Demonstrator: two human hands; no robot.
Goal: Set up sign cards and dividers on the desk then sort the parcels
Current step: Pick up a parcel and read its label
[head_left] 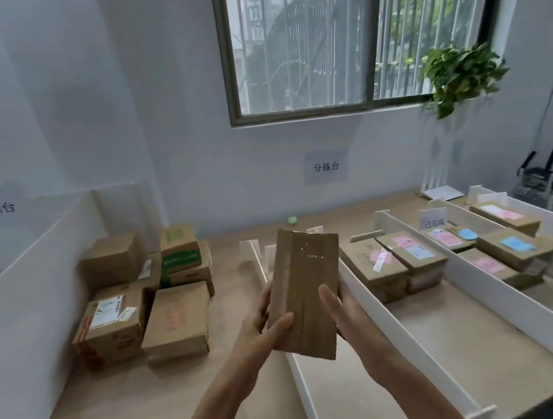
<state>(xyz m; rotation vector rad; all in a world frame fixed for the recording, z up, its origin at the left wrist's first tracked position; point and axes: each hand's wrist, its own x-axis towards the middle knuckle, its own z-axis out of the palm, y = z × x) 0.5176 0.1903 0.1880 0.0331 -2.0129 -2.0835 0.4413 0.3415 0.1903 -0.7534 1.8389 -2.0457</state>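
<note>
While the parcel (306, 288) sits upright in mid-air above the leftmost lane, left hand (267, 319) and right hand (346, 308) both grip its lower half, fingers (328, 298) curled round the edges. Setup looks done: dividers (399, 302) up, sign card (433, 219) standing. Sorted parcels (401, 262) fill the far ends of the right lanes. Unsorted pile (140, 293) waits on the counter (153, 412), left side. Roughly half to go, I'd guess.
</note>
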